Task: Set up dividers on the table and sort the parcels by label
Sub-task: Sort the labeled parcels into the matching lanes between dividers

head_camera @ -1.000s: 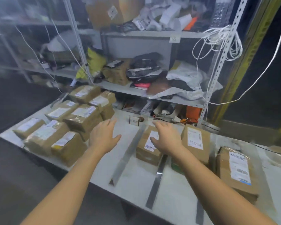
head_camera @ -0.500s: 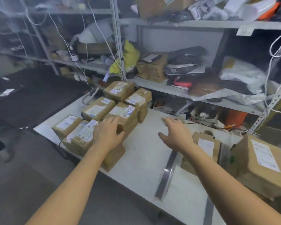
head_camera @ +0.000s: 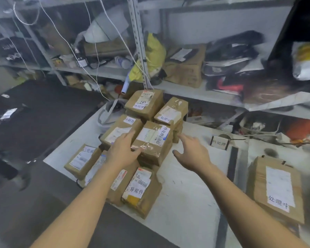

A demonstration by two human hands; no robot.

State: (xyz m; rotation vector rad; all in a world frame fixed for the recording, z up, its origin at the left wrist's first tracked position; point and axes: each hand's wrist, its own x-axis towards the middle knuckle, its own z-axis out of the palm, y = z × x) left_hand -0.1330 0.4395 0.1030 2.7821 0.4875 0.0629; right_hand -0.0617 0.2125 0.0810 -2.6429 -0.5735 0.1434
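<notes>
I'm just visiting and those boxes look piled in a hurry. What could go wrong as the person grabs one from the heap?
The left hand rests on the taped parcel, which sits on top of other parcels; pulling it might topple its neighbours. The parcel with the yellow patch lies at the table edge and could be knocked to the floor. The right hand is open beside the heap, so the lift may start one-handed and slip.
</notes>
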